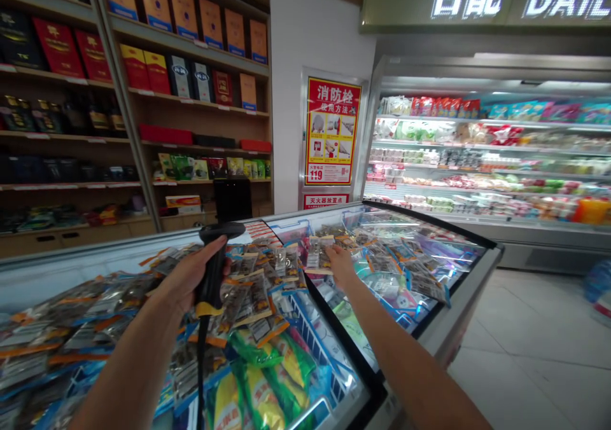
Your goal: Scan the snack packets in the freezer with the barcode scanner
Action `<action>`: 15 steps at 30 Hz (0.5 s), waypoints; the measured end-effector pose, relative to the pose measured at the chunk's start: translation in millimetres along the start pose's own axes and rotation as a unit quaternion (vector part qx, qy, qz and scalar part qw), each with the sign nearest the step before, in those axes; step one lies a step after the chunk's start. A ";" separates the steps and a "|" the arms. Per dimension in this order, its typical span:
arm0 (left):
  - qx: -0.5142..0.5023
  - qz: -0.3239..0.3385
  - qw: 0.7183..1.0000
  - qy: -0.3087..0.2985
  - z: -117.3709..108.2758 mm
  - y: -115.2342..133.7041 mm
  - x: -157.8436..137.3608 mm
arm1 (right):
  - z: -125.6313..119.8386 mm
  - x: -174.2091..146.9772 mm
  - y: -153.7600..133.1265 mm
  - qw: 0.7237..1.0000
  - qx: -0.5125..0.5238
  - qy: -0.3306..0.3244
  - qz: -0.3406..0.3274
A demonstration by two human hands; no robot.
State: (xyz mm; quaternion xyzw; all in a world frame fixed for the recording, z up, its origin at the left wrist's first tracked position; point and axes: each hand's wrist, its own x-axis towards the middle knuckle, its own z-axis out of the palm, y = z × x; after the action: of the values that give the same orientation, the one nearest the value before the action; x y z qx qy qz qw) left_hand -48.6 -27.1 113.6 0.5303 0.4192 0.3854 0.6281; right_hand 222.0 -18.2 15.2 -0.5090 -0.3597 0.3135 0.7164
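My left hand [193, 271] is wrapped round the handle of a black and yellow barcode scanner [212, 280], held upright over the freezer with its cable hanging down. Farther right, my right hand [340, 266] has its fingers closed on the edge of a small clear snack packet [316, 253] with a printed label. Similar packets with orange and blue edges [114, 296] lie heaped on the glass, left of and beneath the scanner. More packets [410, 264] are spread to the right of my right hand.
Below me, green and yellow bags [267, 379] sit inside the chest freezer. Its dark-edged glass lid [482, 236] reaches to the right. Behind stand shelves of boxes [191, 80] and a lit refrigerated display [477, 156]. Tiled floor [534, 328] runs along the right.
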 end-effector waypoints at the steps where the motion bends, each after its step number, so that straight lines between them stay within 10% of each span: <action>1: 0.000 -0.003 1.000 0.001 -1.9 -0.9 1.1 | 13.3 0.3 2.6 1.000 -0.019 0.006 -0.006; 15: -0.024 -0.048 0.996 0.070 -16.3 -12.6 25.8 | 99.5 -15.1 38.9 0.940 -0.321 0.071 -0.093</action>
State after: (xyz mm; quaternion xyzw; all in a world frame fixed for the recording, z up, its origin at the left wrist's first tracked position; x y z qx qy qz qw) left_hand -54.3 0.7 96.7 0.4666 0.4776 0.4005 0.6275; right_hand 127.5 30.8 -2.7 -0.6968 -0.4357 0.0763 0.5646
